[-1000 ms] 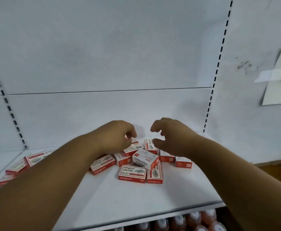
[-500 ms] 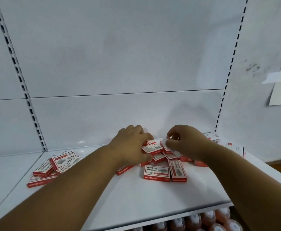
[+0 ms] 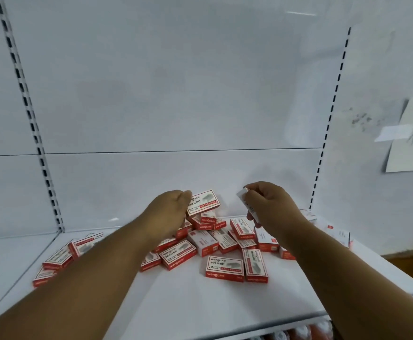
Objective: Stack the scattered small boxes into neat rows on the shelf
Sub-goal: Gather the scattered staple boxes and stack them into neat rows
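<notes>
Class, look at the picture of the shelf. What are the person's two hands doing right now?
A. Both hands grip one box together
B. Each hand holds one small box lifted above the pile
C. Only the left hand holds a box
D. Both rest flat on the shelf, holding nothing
B: the left hand holds a red-and-white box and the right hand pinches another box, both raised above the pile on the shelf.
</notes>
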`<action>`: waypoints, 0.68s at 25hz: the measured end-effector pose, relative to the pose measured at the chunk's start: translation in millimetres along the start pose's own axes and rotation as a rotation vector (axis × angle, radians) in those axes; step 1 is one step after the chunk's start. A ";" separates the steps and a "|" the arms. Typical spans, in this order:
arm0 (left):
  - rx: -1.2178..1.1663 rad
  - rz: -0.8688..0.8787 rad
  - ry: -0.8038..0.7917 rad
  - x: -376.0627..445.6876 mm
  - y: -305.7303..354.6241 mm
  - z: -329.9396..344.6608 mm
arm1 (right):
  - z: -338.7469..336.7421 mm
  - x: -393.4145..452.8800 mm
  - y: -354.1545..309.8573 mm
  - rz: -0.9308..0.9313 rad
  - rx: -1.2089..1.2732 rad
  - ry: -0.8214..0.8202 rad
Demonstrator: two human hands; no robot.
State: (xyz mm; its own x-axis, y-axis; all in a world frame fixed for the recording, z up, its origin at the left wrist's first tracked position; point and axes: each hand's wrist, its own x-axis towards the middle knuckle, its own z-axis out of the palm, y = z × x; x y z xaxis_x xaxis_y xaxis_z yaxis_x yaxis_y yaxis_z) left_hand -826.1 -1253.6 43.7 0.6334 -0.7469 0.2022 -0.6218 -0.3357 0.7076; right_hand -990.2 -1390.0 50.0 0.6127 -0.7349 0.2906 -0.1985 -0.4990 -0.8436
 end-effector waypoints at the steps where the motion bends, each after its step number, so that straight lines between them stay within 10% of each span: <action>1: -0.017 -0.032 -0.008 -4.9 -4.1 -13.1 | 7.0 1.4 -3.2 -0.032 -0.041 -0.006; 8: 0.735 -0.059 0.123 -38.0 -88.5 -96.5 | 91.6 0.1 -49.9 -0.310 -0.259 -0.021; 17: 0.850 0.129 0.280 -47.2 -128.9 -100.6 | 150.5 -8.3 -68.6 -0.313 -0.325 -0.074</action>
State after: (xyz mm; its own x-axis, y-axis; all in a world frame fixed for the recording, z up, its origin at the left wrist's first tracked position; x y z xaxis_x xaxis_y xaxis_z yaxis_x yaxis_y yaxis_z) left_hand -729.5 -1117.4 11.1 0.5552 -0.6782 0.4816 -0.7556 -0.6532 -0.0487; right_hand -866.5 -1280.6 37.5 0.7320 -0.4972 0.4657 -0.2181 -0.8187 -0.5312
